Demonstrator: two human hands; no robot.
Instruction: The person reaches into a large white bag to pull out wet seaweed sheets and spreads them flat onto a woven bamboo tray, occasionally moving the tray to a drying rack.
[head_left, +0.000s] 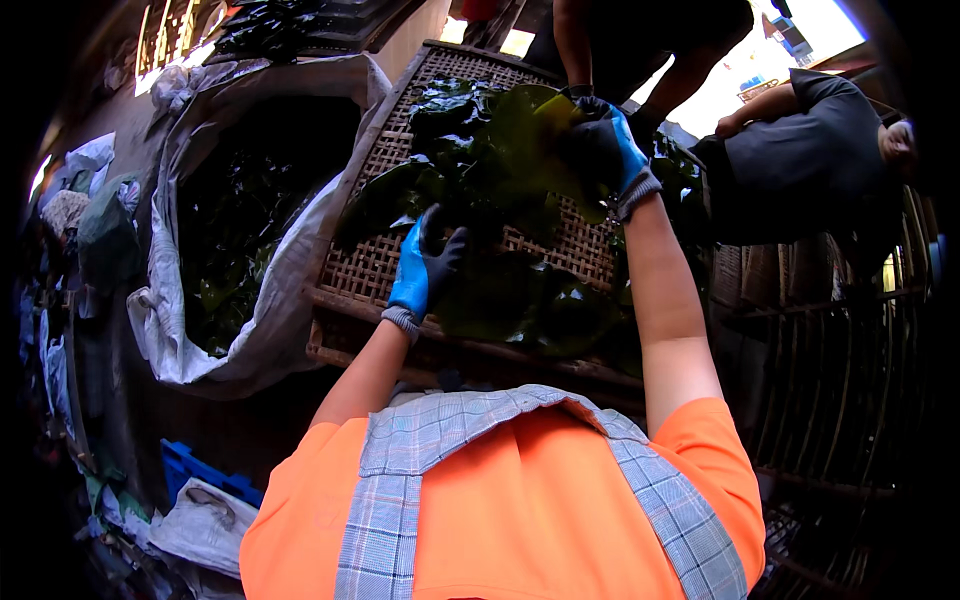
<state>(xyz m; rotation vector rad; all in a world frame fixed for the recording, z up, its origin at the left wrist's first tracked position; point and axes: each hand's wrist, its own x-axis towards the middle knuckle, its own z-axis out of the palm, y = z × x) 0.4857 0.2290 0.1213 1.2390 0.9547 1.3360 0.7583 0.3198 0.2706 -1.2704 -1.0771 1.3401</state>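
A woven bamboo tray (371, 259) in a wooden frame lies before me, partly covered with glossy dark green leafy sheets (442, 176) that look wet. My right hand (600, 146), in a blue and black coated glove, grips a translucent yellow-green sheet (529, 142) at the tray's far right. That sheet hangs down over the weave, and my fingertips are partly in shadow. My left hand (427, 259), gloved alike, hovers by the tray's left side with thumb and fingers apart. It holds nothing, and I cannot tell if it touches the leaves. More flat dark sheets (517, 300) cover the near side.
Left of the tray stands a large white woven sack (161, 322) with its mouth wide, holding dark leafy matter (240, 247). A person (652, 37) bends over the tray's far end; another person (802, 142) is at the right. Slatted racks (810, 360) line the right side.
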